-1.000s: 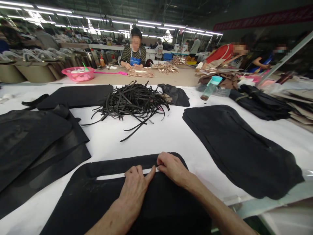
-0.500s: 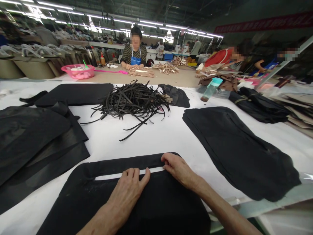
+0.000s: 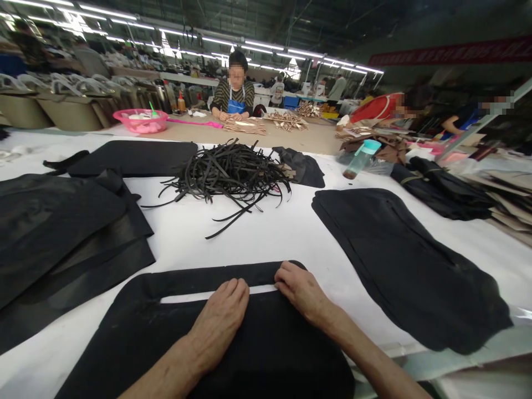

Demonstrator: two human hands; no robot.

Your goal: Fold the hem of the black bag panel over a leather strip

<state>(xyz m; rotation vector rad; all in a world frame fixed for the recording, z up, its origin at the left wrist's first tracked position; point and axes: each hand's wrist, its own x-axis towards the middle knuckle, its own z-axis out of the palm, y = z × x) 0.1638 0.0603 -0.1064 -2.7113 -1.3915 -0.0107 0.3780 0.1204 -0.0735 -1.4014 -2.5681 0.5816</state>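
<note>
A black fabric panel [image 3: 174, 338] with a long narrow slot lies on the white table in front of me. My left hand [image 3: 220, 318] lies flat on the panel, fingers together and stretched out, their tips at the slot's lower edge. My right hand [image 3: 301, 291] rests at the slot's right end with its fingers curled down onto the fabric edge; nothing shows in them. A heap of thin black strips [image 3: 228, 172] lies further back in the middle.
Stacked black panels lie at the left [image 3: 62, 233] and right [image 3: 407, 260]. A teal-capped bottle [image 3: 359, 158] stands at the back right, a pink basin [image 3: 145, 121] at the back left. Other people work at a brown table [image 3: 291, 138] beyond.
My left hand has slid left along the slot and flattened, thumb drawn in. My right hand has shifted slightly right to the slot's end. The view has tilted a little.
</note>
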